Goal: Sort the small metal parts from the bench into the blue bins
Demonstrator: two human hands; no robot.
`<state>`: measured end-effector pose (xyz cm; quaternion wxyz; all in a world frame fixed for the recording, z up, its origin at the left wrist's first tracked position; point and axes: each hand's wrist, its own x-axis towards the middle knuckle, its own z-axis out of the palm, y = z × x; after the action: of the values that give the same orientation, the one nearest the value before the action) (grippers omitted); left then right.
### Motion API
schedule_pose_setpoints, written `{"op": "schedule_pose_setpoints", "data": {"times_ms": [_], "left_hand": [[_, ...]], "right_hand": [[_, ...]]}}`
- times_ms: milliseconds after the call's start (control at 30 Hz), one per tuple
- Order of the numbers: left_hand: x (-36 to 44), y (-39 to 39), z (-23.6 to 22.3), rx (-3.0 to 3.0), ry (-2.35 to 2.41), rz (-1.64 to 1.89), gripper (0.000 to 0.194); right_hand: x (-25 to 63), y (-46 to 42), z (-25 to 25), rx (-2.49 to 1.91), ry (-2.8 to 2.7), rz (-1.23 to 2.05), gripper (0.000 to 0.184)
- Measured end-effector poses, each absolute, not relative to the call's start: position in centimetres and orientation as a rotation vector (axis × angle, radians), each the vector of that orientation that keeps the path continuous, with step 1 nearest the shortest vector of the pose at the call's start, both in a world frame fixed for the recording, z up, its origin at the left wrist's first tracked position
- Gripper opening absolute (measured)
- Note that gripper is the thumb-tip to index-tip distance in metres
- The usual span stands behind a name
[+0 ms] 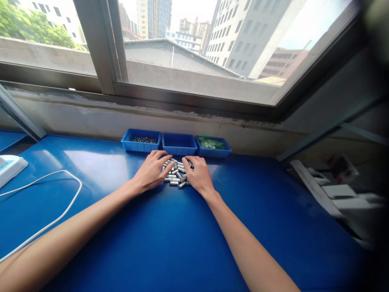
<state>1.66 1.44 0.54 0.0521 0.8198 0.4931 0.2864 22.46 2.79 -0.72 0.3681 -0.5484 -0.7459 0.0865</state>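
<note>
A loose pile of short silver metal rods (174,177), some with dark ends or sides, lies on the blue tabletop (170,239). At the pile's left edge is my left hand (152,171), its thumb and fingers apart and curved over the pieces. My right hand (199,173) rests against the right side, thumb toward the middle and fingers bent over the far edge. Both hands touch or nearly touch the rods; I see none lifted. Parts of the pile are hidden beneath the fingers.
Behind the pile stand three blue bins: the left bin (141,147) with small dark metal parts, the middle bin (179,151) with nothing visible inside, the right bin (214,153) with a green-and-clear plastic bag (211,143). A white cable (77,194) curves across the left, near a white device (13,168).
</note>
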Motion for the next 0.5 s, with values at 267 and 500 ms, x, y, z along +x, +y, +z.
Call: {"op": "schedule_pose_setpoints", "data": {"times_ms": [267, 500], "left_hand": [[6.2, 1.5, -0.6, 2.15, 1.645, 0.941, 0.049], [10.8, 2.0, -0.6, 2.138, 1.693, 0.94, 0.045]], "right_hand": [[23.3, 3.5, -0.6, -1.4, -1.566, 0.516, 0.039], [22.9, 3.7, -1.1, -1.406, -1.409, 0.573, 0.033]]}}
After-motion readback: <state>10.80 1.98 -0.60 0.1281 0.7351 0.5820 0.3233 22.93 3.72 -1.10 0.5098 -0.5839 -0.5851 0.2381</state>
